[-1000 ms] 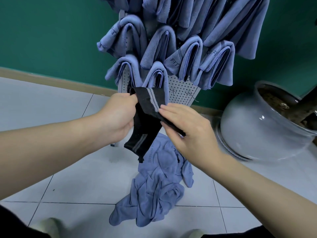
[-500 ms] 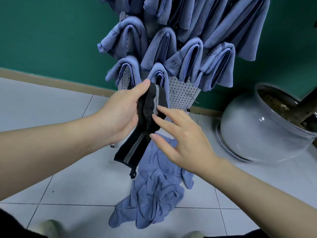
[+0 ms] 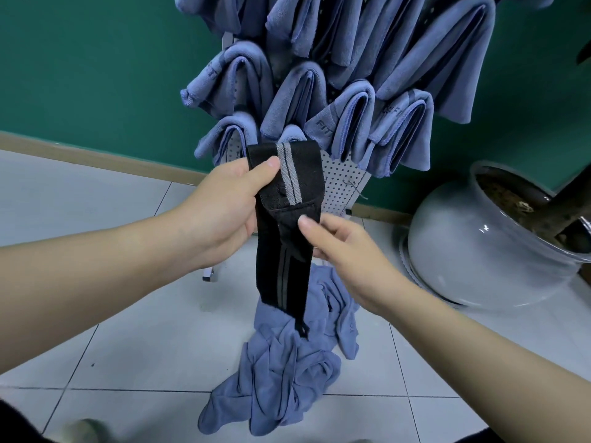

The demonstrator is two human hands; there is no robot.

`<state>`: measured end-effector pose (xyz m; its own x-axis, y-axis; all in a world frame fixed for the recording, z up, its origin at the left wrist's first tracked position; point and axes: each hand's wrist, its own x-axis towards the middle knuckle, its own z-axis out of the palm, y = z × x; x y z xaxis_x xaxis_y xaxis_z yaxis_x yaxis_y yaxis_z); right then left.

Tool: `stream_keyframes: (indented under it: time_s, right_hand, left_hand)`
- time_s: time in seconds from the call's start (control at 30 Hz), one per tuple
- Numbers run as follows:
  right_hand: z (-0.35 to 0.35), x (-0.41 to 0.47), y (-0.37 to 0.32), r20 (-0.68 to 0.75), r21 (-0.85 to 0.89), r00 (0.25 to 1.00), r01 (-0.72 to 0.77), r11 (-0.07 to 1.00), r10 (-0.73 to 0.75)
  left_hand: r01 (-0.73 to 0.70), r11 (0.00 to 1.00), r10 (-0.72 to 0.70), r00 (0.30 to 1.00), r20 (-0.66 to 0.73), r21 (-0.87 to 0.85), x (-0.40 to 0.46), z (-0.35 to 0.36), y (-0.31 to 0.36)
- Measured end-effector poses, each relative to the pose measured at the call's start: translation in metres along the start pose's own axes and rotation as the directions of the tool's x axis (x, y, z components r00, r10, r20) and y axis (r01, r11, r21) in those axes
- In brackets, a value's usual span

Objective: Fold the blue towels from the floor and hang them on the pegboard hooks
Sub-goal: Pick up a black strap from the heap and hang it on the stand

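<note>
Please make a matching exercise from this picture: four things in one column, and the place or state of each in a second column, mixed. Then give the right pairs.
Things:
1. black cloth strap with grey stripes
2. crumpled blue towels
3. folded blue towels
4. round grey ceramic pot

Places or states:
A. hung on the white pegboard
B. standing on the floor at the right
C. lying in a heap on the tiled floor
D. held in both hands

Pairs: 1-D, 2-C, 3-A, 4-B
</note>
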<state>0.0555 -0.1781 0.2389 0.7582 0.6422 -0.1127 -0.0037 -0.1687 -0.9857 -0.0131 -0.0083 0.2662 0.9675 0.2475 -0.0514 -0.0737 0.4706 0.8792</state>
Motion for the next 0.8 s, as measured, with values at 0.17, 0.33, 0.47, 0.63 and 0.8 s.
stream_keyframes:
  time_s: [0.17, 0.33, 0.47, 0.63, 0.8]
  right_hand:
    - [0.005, -0.003, 0.006, 0.068, 0.072, 0.996, 0.052, 0.996, -0.057]
    - [0.001, 0.002, 0.007, -0.044, 0.059, 0.994, 0.101, 0.993, -0.099]
    - [-0.002, 0.003, 0.01, -0.058, 0.015, 0.992, 0.118, 0.993, -0.117]
    - [-0.001, 0.0, 0.013, 0.037, 0.075, 0.999, 0.019, 0.997, -0.022]
    - [-0.006, -0.001, 0.016, 0.135, 0.028, 0.977, -0.172, 0.985, 0.166]
  left_hand:
    - [0.003, 1.0, -0.003, 1.0, -0.006, 0.022, 0.002, -0.002, 0.003]
    - [-0.006, 0.955, -0.022, 0.996, 0.089, 0.295, -0.001, -0.003, 0.003]
    - [0.006, 0.93, -0.034, 0.997, 0.07, 0.369, -0.004, -0.006, -0.001]
    - [-0.071, 0.924, 0.075, 0.997, 0.004, 0.376, -0.004, -0.007, -0.007]
    - [-0.133, 0.932, 0.163, 0.985, -0.064, 0.337, 0.0, -0.011, 0.0]
